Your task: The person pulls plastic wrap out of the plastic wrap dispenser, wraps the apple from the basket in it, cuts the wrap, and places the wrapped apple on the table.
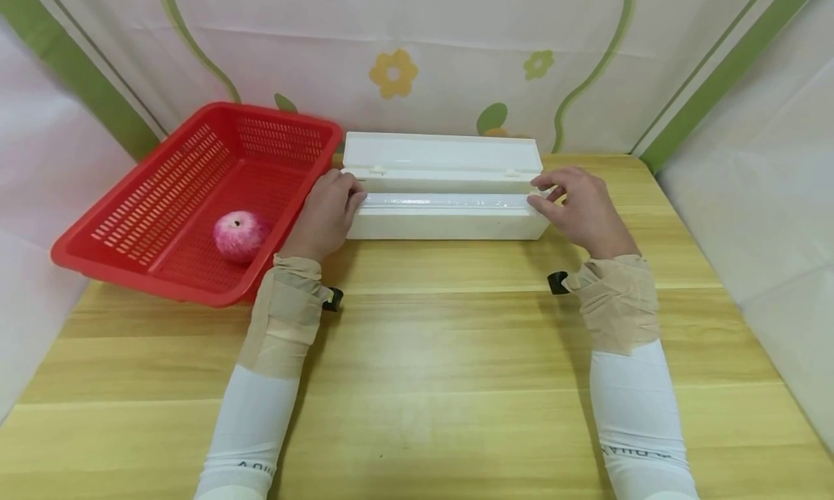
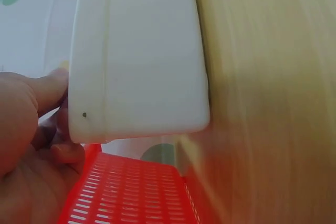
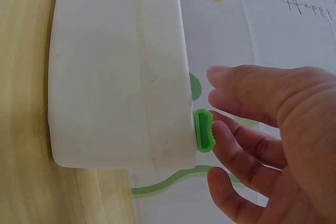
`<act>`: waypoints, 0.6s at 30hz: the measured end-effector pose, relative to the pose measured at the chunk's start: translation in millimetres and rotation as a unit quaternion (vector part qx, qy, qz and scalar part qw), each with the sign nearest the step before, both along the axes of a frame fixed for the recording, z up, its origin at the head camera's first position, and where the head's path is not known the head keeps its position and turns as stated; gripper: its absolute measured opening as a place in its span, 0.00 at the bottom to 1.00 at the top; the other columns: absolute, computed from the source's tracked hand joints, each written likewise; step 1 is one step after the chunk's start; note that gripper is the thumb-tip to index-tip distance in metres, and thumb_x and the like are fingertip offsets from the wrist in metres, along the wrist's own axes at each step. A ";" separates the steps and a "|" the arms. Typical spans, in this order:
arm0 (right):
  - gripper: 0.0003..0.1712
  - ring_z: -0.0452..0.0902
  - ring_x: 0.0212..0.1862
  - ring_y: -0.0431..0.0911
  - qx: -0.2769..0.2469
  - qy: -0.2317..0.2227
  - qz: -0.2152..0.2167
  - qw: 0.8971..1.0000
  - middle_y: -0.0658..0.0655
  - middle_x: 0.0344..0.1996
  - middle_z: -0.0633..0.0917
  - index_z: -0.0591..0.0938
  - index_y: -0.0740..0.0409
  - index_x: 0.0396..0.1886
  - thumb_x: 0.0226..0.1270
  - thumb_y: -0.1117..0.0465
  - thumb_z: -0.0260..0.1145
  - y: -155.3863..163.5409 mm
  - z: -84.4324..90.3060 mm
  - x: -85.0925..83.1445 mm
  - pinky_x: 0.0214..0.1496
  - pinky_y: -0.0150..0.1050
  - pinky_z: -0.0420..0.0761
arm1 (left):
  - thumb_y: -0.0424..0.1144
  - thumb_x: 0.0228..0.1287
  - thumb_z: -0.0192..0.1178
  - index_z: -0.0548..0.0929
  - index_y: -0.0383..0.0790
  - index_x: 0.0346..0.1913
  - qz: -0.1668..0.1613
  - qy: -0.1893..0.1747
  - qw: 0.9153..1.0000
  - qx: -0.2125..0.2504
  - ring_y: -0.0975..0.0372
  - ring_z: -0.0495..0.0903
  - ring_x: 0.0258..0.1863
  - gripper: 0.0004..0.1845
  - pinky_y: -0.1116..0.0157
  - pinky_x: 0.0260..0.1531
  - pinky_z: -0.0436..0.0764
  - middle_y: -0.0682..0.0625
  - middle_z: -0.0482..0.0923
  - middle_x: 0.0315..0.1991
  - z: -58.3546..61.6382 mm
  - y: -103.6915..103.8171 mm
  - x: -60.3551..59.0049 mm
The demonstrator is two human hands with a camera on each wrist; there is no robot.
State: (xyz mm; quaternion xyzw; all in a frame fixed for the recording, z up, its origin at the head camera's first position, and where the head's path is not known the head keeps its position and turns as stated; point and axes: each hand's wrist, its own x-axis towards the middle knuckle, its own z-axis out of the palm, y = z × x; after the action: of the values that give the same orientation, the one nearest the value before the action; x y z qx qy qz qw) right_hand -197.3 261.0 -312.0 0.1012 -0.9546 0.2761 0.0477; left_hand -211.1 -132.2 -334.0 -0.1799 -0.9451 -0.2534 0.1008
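A white cling film dispenser (image 1: 449,223) lies crosswise on the table, its hinged lid (image 1: 443,153) raised at the back. Clear film (image 1: 449,201) stretches along its top. My left hand (image 1: 326,214) grips the dispenser's left end, thumb at the top front edge and other fingers bent behind the corner. At the opposite end, my right hand (image 1: 583,209) has its thumb and fingers loosely bent. A green slide cutter (image 3: 204,130) juts from the dispenser's top edge in the right wrist view, with a right fingertip against it.
To the left stands a red slotted basket (image 1: 189,286), close beside my left hand, with a pink apple-like fruit (image 1: 239,236) inside. The wooden table (image 1: 430,384) reaches back to a flower-patterned cloth wall (image 1: 456,58). Cloth also hangs along both sides.
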 end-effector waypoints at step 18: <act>0.19 0.78 0.55 0.61 0.008 -0.028 0.027 0.999 0.67 0.60 0.77 0.84 0.65 0.63 0.79 0.62 0.60 2.4 -9.2 -4.8 0.50 0.50 0.75 | 0.40 0.83 0.54 0.79 0.31 0.52 0.046 0.019 0.998 0.024 0.47 0.76 0.46 0.13 0.50 0.52 0.78 0.36 0.79 0.44 -7.2 4.6 -3.6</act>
State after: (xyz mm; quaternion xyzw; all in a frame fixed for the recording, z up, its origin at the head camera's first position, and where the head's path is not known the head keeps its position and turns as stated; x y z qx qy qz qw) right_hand -202.1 263.5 -321.2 0.1194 -0.9547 0.2724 0.0129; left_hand -214.7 -127.6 -341.2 -0.1390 -0.9439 -0.2676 0.1347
